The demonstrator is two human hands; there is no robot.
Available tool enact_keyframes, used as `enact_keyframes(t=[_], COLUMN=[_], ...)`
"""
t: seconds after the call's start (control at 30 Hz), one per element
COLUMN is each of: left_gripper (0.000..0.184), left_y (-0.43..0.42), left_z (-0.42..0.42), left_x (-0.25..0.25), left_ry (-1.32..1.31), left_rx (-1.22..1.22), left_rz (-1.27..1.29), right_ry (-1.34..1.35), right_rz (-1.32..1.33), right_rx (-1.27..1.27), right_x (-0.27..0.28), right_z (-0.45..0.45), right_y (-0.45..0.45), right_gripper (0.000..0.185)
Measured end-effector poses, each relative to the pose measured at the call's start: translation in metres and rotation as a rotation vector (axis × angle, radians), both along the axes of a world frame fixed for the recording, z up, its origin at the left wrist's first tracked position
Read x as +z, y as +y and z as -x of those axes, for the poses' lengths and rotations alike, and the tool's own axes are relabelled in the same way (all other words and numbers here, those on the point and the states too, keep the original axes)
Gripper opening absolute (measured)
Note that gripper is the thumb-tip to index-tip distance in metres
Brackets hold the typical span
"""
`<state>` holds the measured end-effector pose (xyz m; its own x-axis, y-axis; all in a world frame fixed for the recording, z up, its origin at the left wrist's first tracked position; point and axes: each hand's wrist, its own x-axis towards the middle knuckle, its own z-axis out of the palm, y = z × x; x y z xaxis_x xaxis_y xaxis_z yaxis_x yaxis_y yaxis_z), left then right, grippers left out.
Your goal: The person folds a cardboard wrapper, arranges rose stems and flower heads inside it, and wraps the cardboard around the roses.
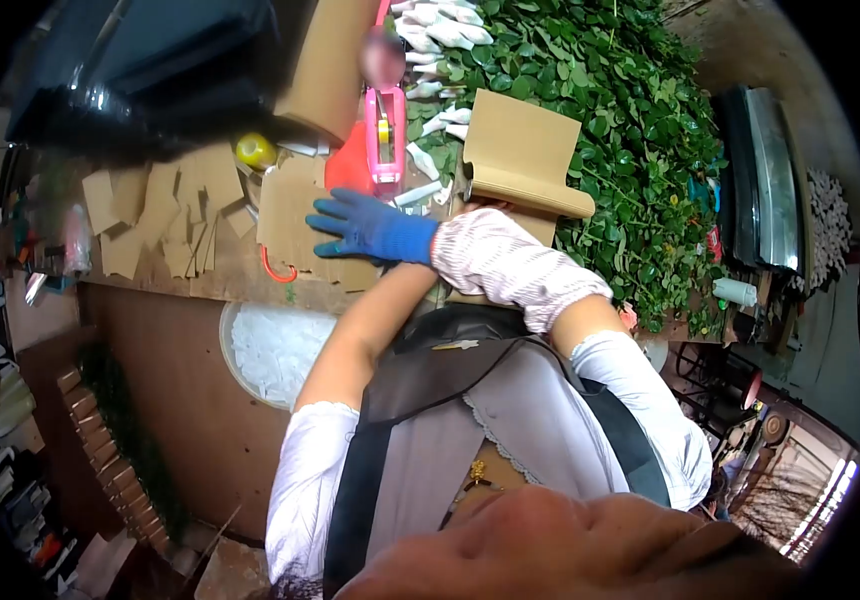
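My right hand (375, 228), in a blue knitted glove, reaches across to the left. Its fingers are spread over a flat cardboard piece (290, 205) on the table, and nothing shows in its grasp. My bare left forearm passes under the striped right sleeve (505, 262). Only a sliver of my left hand (490, 205) shows, by the lower edge of a partly rolled cardboard sheet (525, 140); its fingers are hidden. A pink tape dispenser (386, 140) lies beyond the glove, next to a red object (350, 160). A red hooked handle (278, 265) lies near the table edge.
Leafy green stems (630, 170) are heaped at the right, with white-wrapped flower heads (445, 25) at the back. Cardboard pieces (165, 210) and a yellow tape roll (256, 151) lie left. A tub of white pieces (275, 350) stands below the table edge.
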<state>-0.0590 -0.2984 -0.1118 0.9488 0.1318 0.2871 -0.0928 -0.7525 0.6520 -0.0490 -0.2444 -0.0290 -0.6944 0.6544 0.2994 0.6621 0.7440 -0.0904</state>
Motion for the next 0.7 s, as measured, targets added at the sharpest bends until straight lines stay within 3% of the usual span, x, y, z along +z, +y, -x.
enact_keyframes(t=[0.17, 0.23, 0.37, 0.5, 0.57, 0.6, 0.67, 0.7], left_gripper=[0.057, 0.057, 0.057, 0.057, 0.057, 0.061, 0.061, 0.060], left_y=[0.001, 0.003, 0.003, 0.006, 0.003, 0.000, 0.009, 0.009], left_z=[0.004, 0.002, -0.006, -0.015, -0.022, -0.029, -0.010, -0.009], left_x=[-0.002, -0.003, -0.009, -0.019, -0.030, -0.047, 0.014, 0.012], left_ry=[0.027, 0.033, 0.051, 0.101, 0.103, -0.050, 0.131, 0.079], left_rx=[-0.005, -0.005, -0.018, -0.022, -0.040, -0.101, -0.061, -0.067], left_rz=[-0.066, -0.077, -0.095, -0.200, -0.175, 0.350, 0.055, -0.004], right_ry=[-0.082, -0.122, 0.218, 0.583, 0.763, 0.870, 1.083, 1.064], right_rz=[-0.001, 0.013, 0.042, 0.325, 0.587, 0.777, 1.168, 1.198], right_rx=[0.130, 0.147, -0.080, -0.537, -0.831, -0.926, -1.103, -1.107], right_x=[-0.013, 0.015, 0.078, 0.084, 0.053, 0.043, 0.029, 0.028], right_z=[0.006, -0.001, -0.032, -0.086, -0.107, -0.120, -0.143, -0.150], right_y=[0.024, 0.023, -0.020, -0.109, -0.156, -0.171, -0.191, -0.194], right_gripper=[0.035, 0.025, 0.023, 0.026, 0.029, 0.028, 0.029, 0.029])
